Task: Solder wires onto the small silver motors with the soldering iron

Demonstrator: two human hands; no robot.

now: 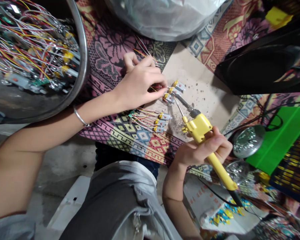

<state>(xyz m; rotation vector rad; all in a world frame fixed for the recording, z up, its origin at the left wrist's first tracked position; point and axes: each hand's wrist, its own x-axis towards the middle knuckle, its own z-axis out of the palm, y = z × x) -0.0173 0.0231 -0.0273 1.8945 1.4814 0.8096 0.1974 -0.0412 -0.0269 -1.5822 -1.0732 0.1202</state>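
Note:
My right hand (210, 146) is wrapped round a yellow soldering iron (198, 128), its dark tip pointing up and left. That tip meets a small grey motor (178, 87) with a yellow end cap, or comes very close to it. Opposite, the thumb and forefinger of my left hand (145, 81) pinch a thin wire (169, 87) at the same motor's end. Another motor (168, 98) lies just below, partly hidden. Nearer my body, several motors (160, 122) with white, red and yellow wires rest in a row, joined to a small green circuit board (132, 114).
A large metal bowl (83, 50) of wired motors stands at left. A white plastic bag (170, 20) sits behind the beige board (197, 73). To the right are a black box-like object (262, 63), a metal dish (248, 141) of small parts and a green panel (277, 140).

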